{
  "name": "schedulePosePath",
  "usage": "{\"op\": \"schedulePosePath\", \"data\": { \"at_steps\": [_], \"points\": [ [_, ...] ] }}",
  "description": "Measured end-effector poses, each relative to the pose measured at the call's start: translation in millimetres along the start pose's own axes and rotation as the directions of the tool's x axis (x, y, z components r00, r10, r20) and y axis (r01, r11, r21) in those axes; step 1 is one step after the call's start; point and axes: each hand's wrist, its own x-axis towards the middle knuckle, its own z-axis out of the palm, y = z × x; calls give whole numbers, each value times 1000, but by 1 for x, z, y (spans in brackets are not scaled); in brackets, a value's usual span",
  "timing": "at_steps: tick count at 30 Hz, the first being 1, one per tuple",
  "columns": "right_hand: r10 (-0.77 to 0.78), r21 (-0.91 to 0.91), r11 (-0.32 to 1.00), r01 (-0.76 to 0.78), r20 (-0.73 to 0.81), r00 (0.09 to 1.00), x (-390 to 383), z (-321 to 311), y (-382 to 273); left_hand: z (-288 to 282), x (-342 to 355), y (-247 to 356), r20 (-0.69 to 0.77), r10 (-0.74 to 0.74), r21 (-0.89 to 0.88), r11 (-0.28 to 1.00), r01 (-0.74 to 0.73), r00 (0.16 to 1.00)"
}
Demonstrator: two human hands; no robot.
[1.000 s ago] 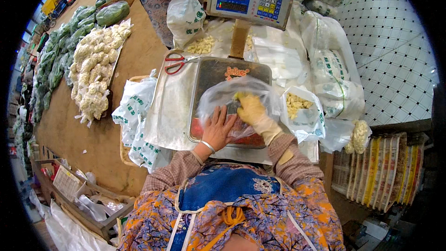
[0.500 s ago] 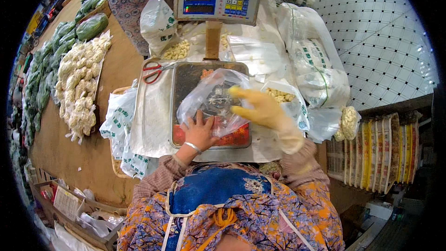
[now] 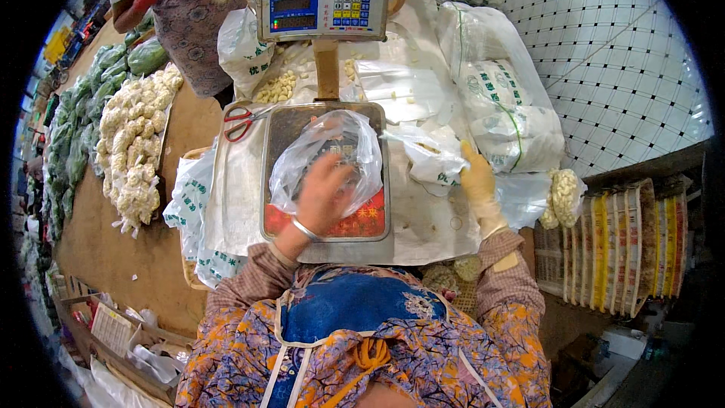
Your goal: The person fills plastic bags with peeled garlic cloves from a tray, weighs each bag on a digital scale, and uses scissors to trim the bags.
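Observation:
A clear plastic bag (image 3: 361, 136) rests on the dark and red pan of a digital scale (image 3: 374, 228). Over the bag's near part is my left hand (image 3: 325, 190), bare, with a bracelet at the wrist. Its fingers are smeared by motion and partly merge with the plastic, so their grip is unclear. To the right of the scale, my right hand (image 3: 477, 172) in a yellowish glove has its fingers closed on the side of a white printed bag (image 3: 436, 166). The white bag is tilted on the sheet, its contents mostly hidden.
Red-handled scissors (image 3: 239, 122) lie left of the scale, below loose peeled garlic cloves (image 3: 276, 88). Large filled bags (image 3: 498, 98) stand at the right, stacked baskets (image 3: 596, 249) beyond them. Bagged garlic (image 3: 140, 147) covers the left side. Another person (image 3: 185, 26) stands at the far left.
My right hand has moved from above the scale to the white bag and gripped it. My left hand is farther over the clear bag. Another person's red sleeve has come into view.

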Motion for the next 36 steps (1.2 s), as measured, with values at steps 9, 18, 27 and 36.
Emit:
{"op": "schedulePosePath", "data": {
  "at_steps": [9, 18, 27, 36],
  "points": [
    [171, 757, 642, 120, -294, 940, 2, -126, -72, -21, -19, -122, 49, -469, 384, 824, 417, 882],
    [-607, 791, 241, 562, -329, 723, 14, -150, -160, -11, -7, -146, 229, -595, 231, 802, 550, 771],
    [-511, 775, 632, -8, 424, 748, 5, -2, -238, -15, -5, -141, 320, -615, -259, 675, 691, 721],
    [-428, 450, 841, 299, 218, 877, 17, 120, -209, -28, 5, -99, -87, -391, -468, 828, 309, 916]
  ]
}}
